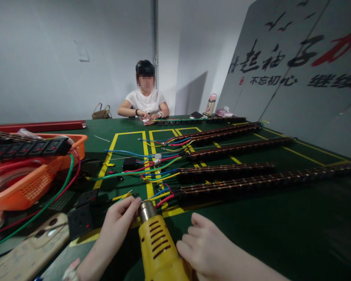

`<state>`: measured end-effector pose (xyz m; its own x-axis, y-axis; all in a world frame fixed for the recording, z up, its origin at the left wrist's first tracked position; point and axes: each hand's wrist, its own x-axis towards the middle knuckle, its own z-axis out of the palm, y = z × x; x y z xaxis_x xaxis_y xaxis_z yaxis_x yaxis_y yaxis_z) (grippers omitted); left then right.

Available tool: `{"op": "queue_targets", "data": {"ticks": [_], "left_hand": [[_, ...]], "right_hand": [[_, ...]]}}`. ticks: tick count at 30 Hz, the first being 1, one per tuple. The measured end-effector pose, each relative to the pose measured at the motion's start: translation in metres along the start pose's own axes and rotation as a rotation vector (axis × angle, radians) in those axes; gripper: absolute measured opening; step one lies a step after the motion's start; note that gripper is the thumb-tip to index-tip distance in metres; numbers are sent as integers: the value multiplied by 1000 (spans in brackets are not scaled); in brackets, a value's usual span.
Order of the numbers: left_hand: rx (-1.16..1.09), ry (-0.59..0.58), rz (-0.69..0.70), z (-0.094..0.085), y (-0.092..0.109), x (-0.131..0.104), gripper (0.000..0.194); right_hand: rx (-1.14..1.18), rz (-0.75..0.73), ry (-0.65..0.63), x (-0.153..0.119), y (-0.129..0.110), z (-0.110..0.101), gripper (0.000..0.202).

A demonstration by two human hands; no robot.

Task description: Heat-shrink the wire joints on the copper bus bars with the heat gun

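Observation:
A yellow heat gun (160,246) with a metal nozzle points away from me at the front of the table. My right hand (204,246) is closed beside its rear body, fingers curled around what seems to be its handle, mostly hidden. Just left of the nozzle, my left hand (121,218) is closed in a pinch at a wire end. Yellow, blue and red wires (163,195) run from there to the nearest long black socket strip (251,185). A yellow-sleeved cable end (124,196) lies behind my left hand. The strip shows copper-coloured rails along its top.
Several more black strips (236,148) with loose wires lie across the green table (280,226). An orange basket (46,187), black sockets (80,220) and a beige power strip (32,249) sit at left. A person (146,101) works at the far side.

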<state>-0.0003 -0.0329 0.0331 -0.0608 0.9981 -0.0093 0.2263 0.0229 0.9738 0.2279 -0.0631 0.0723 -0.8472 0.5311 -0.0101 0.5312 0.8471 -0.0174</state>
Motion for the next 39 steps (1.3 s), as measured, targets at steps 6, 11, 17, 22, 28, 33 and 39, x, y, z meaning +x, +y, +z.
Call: {"op": "queue_targets", "data": {"ticks": [6, 11, 17, 22, 28, 33, 39], "left_hand": [[27, -14, 24, 0, 0, 0, 45], [83, -16, 27, 0, 5, -3, 47], [282, 68, 78, -2, 5, -5, 48], [559, 104, 134, -5, 7, -7, 36], [418, 57, 242, -5, 6, -3, 31], [290, 52, 253, -5, 10, -2, 29], [228, 53, 295, -7, 11, 1, 31]], "right_hand": [[42, 82, 34, -14, 8, 3, 7], [74, 167, 106, -33, 19, 3, 9], [97, 227, 173, -43, 23, 1, 22], [-17, 164, 141, -41, 20, -2, 83], [-70, 66, 29, -34, 15, -4, 98], [-105, 30, -6, -23, 13, -2, 101], [-113, -46, -47, 1, 3, 0, 103]]}}
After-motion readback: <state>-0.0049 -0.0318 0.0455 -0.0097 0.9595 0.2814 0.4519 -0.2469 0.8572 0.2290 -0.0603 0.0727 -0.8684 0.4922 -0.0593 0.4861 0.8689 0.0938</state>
